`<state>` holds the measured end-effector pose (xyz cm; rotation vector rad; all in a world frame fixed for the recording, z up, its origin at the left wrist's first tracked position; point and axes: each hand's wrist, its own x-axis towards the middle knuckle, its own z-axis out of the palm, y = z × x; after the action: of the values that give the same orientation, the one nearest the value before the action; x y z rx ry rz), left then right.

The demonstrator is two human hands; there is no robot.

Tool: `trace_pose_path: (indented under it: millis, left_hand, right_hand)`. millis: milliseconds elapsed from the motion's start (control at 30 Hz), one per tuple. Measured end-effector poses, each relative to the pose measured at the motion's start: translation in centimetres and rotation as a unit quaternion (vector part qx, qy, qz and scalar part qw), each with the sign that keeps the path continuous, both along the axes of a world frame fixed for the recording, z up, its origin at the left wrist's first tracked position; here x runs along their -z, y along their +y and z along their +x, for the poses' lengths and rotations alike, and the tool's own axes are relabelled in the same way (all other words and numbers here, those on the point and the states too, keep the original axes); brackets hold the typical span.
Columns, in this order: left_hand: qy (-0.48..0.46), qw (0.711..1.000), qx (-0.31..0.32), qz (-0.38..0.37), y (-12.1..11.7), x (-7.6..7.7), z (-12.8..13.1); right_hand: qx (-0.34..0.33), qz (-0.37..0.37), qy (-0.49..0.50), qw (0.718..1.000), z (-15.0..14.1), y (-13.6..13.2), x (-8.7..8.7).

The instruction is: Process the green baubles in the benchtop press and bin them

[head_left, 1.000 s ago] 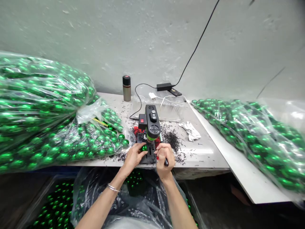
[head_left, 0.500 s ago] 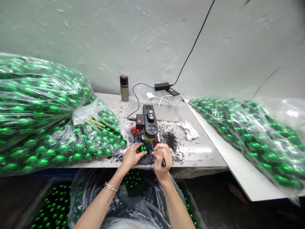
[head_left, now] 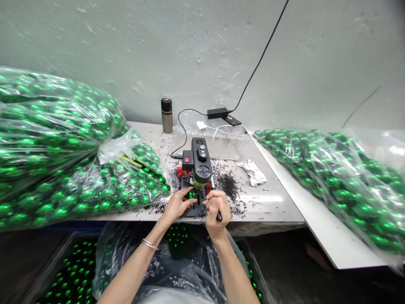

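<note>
Little changed over past 1 s: lower centre, our left hand (head_left: 175, 206) pinches green ball (head_left: 192, 194), fingers narrowly parted; right hand (head_left: 218, 210) curled round black handle (head_left: 219, 217); same step, we judge

One machine (head_left: 201, 158) at centre; two hands: left hand (head_left: 175, 206) at seven o'clock, right hand (head_left: 217, 213) at five; one bottle (head_left: 167, 118) at ten; one power adapter (head_left: 217, 113) at one.

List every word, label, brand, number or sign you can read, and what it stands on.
None can be read.
Bottle lid: a red mark, too small.
Flat black item by the power adapter: yellowish marks, too blurred.
Black lever machine: any markings on its red switch and round buttons are too small.
</note>
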<state>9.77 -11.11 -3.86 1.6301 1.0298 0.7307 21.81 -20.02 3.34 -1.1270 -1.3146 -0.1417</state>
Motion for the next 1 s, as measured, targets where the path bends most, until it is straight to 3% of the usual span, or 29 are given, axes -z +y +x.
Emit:
trace_pose_path:
  millis: [167, 333, 433, 567, 733, 1000]
  left_hand:
    - [-0.078, 0.989, 0.017, -0.126, 0.5, 0.5, -0.4]
    - [-0.11, 0.98, 0.035, -0.163, 1.0, 0.9, -0.8]
    - [-0.101, 0.987, 0.037, -0.123, 0.9, 1.0, -0.9]
    - [-0.024, 0.999, 0.043, 0.002, 0.7, 0.4, -1.0]
    - [0.098, 0.985, 0.032, 0.135, 0.3, -0.5, -0.5]
    - [0.13, 0.981, 0.031, 0.138, -0.2, -1.0, 0.3]
  right_hand:
    - [-0.004, 0.006, -0.007, 1.0, 0.0, 0.0, 0.0]
    - [-0.002, 0.01, -0.01, 1.0, 0.0, 0.0, -0.1]
    - [-0.002, 0.01, -0.01, 1.0, 0.1, 0.0, -0.1]
    - [-0.007, 0.01, -0.003, 1.0, 0.0, 0.1, 0.0]
    - [-0.008, 0.009, -0.004, 1.0, 0.0, 0.0, 0.1]
    - [-0.008, 0.002, -0.003, 1.0, 0.1, -0.1, 0.7]
